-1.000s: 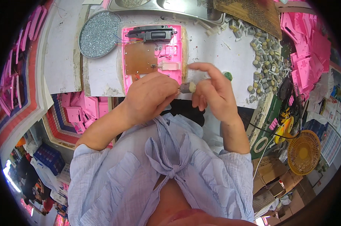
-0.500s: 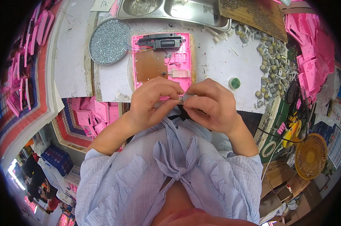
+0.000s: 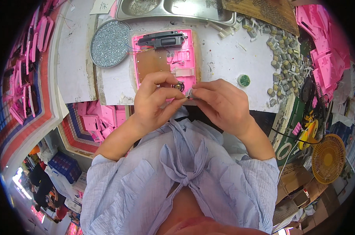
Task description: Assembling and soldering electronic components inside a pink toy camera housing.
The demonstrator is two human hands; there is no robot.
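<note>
Right hand (image 3: 222,98), centre of frame: fingertips closed in a pinch on a small grey part (image 3: 189,93). Left hand (image 3: 158,96) faces it, fingers curled, thumb tip near the same part; can't tell if it grips anything. Dark round piece (image 3: 179,86) sits by its fingers. Pink housing (image 3: 189,58) lies just above, upper centre; metal dish of screws (image 3: 110,44) upper left.

Worktable (image 3: 220,51): housing (image 3: 189,53) in the middle, long module (image 3: 167,41) across its far end; dish (image 3: 107,66) of fasteners (image 3: 110,44) at left; divided tray (image 3: 165,16) behind; small tub (image 3: 244,80) at right; loose cylindrical parts (image 3: 281,58) farther right; left hand (image 3: 156,96) and right hand (image 3: 224,98) at the housing's near end.
</note>
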